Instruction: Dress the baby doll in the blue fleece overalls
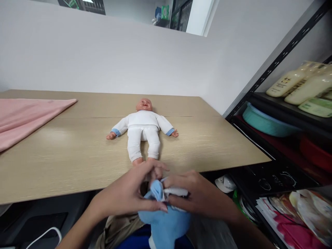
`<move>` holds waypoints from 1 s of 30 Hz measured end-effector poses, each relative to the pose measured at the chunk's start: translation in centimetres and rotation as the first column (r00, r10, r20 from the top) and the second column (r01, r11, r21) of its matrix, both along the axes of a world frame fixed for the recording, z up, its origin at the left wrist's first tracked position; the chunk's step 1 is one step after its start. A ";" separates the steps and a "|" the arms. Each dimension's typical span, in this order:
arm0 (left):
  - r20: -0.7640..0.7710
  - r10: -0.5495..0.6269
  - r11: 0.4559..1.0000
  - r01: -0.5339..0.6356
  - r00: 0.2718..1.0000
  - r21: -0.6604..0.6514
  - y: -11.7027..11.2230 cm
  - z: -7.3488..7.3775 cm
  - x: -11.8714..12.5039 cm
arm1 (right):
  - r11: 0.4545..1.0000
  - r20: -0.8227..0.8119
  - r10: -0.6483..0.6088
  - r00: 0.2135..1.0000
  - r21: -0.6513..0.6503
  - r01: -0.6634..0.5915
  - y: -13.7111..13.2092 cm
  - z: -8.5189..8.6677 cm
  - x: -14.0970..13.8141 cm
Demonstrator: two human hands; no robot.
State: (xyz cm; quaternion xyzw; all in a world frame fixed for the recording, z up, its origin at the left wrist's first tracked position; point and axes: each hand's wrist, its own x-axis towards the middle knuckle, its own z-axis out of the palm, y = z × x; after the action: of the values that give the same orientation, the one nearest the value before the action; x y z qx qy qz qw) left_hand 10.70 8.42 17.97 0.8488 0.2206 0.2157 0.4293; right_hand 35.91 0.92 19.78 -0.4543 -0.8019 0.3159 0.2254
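Observation:
A baby doll (143, 133) in white clothes with blue cuffs lies on its back on the wooden table (77, 152), feet toward me. Below the table's near edge, my left hand (129, 192) and my right hand (199, 195) both pinch a light blue and white garment (163, 221). The fingers of both hands are closed on its upper edge, close to the doll's feet. The garment hangs down over my lap.
A pink cloth (23, 117) lies at the table's left end. A black metal shelf (285, 114) stands at the right with lotion bottles (298, 83), a teal basin (264, 122) and packets (293, 214) lower down. A white wall runs behind the table.

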 end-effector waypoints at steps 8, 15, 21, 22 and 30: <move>-0.094 -0.010 1.000 0.011 0.996 0.009 2.4 1.5 -2.6 | 0.991 0.057 0.106 0.993 -0.083 -0.102 4.3 -2.7 4.8; -0.100 0.048 0.990 -0.061 0.994 -0.130 2.5 -0.2 -3.0 | 0.984 -0.212 0.009 0.977 0.175 0.029 4.1 -1.2 4.0; -0.112 0.012 1.000 -0.011 0.994 0.007 3.7 0.6 -2.6 | 0.914 -0.176 0.109 0.978 0.406 -0.029 5.8 1.1 3.9; -0.090 0.000 0.999 0.004 0.996 0.044 3.8 0.8 -2.5 | 0.898 -0.144 0.140 0.980 0.436 -0.064 6.1 1.5 4.2; 0.112 0.193 0.979 -0.199 0.975 0.048 4.1 -0.4 -0.8 | 0.977 -0.233 0.206 0.950 -0.007 -0.214 7.7 0.4 2.8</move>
State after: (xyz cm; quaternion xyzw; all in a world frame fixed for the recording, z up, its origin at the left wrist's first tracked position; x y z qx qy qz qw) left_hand 9.94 12.52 17.53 0.8224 0.2738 0.3082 0.3921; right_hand 38.74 8.60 20.15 -0.3300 -0.8088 0.4016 0.2749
